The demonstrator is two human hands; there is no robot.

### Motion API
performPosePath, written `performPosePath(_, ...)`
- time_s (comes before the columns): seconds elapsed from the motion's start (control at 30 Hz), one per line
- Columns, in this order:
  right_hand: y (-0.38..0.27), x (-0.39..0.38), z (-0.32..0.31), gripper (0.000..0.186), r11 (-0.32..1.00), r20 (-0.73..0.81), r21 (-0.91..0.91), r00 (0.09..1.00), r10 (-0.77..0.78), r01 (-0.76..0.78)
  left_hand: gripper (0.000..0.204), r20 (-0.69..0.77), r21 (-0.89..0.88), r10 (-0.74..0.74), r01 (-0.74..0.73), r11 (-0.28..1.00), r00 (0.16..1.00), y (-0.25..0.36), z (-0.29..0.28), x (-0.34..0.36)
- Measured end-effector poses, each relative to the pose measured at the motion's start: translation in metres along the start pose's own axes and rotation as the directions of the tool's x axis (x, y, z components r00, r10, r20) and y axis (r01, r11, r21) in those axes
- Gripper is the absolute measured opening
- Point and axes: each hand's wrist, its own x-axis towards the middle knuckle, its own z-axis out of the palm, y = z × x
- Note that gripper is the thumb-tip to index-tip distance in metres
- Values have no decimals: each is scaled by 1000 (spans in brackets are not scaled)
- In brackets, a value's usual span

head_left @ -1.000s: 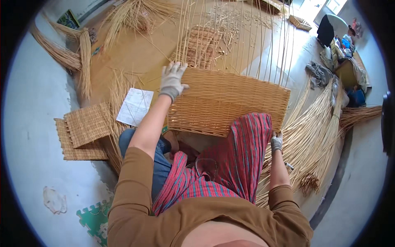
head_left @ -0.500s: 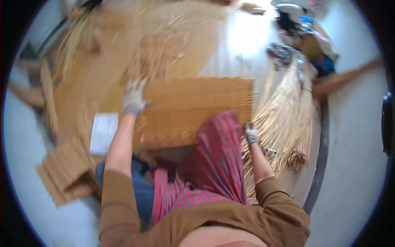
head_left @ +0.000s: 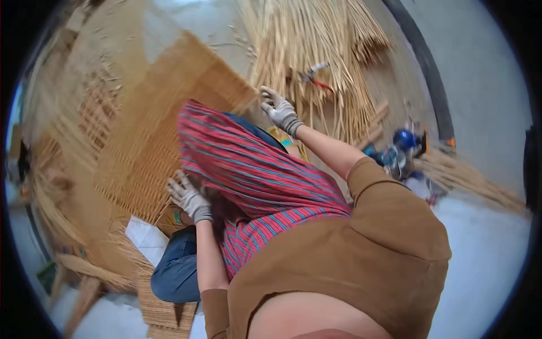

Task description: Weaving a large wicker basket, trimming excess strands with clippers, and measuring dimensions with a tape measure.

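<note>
A woven tan panel (head_left: pixel 164 107) of thin strips lies tilted across the floor in front of my knees. My left hand (head_left: pixel 191 199), in a pale grey work glove, has its fingers spread at the panel's near edge. My right hand (head_left: pixel 280 113), gloved alike, is by the panel's right corner with fingers apart; whether it touches the corner I cannot tell. A red striped cloth (head_left: pixel 248 169) covers my lap and overlaps part of the panel. Just beyond my right hand, cutters with a red handle (head_left: pixel 320 85) rest on a spread of long pale strips (head_left: pixel 316 34).
Another open-weave piece (head_left: pixel 99 113) lies left of the panel. White paper (head_left: pixel 147 240) is beside my left knee, with smaller woven pieces (head_left: pixel 168 308) behind it. Blue items (head_left: pixel 405 138) are cluttered at the right. A wooden leg or post (head_left: pixel 84 299) stands at lower left.
My view has swung to the right, so the strips now appear at top centre. The panel now appears slanted. My left hand has gone from its far left side to the near edge.
</note>
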Motion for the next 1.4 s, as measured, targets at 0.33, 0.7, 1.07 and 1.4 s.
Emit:
performPosePath(0.33, 152, -163, -107, 22, 731, -112, -379, 812, 572, -567, 98, 31, 236, 9, -16, 972, 999, -6, 29, -5)
performPosePath(0.7, 113, -48, -77, 35, 848, -13, -509, 986, 165, -149, 52, 547, -531, 360, -20, 847, 756, 21, 67, -93)
performPosePath(1.07, 203, 120, -194, 94, 719, -117, -679, 988, 98, -151, 37, 623, -691, 515, 105, 715, 589, 76, 92, -83)
performPosePath(1.4, 225, 133, -160, 75, 296, -174, -892, 863, 475, -343, 57, 795, -596, 512, 264, 758, 326, 92, 142, -82)
